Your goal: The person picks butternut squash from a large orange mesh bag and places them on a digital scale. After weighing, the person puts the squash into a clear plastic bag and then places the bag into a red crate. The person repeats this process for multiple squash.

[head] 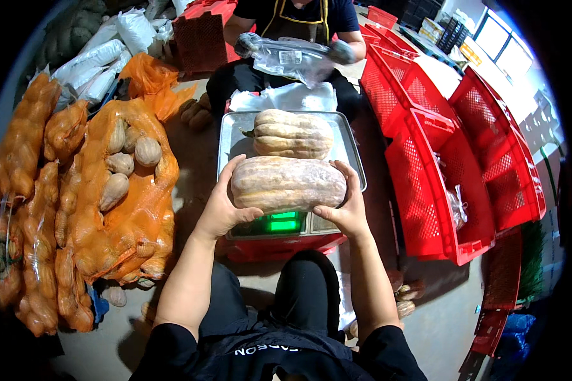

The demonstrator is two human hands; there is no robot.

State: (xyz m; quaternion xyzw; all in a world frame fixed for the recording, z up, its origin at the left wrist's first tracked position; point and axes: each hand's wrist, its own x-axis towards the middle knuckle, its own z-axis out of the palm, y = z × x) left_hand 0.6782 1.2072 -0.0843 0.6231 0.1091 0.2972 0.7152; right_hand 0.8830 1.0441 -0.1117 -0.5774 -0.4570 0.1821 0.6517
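Between my two hands is a long, pale tan squash (288, 185), lying crosswise. My left hand (226, 202) grips its left end and my right hand (345, 202) its right end, thumbs on the near side. A second ribbed squash (293, 133) with a dark stem lies just beyond it on the metal pan (348, 147) of a weighing scale. Below the held squash shows the scale's lit green display (283, 225), partly covered. Whether the held squash rests on the pan or is just above it, I cannot tell.
Opposite, a person's gloved hands (341, 51) hold a clear plastic bag (291, 57) bearing a label. Orange mesh sacks (143, 228) of squash crowd the left. Red plastic crates (419, 190) line the right, one with bagged goods (457, 207). Loose small squash (405, 300) lie on the floor.
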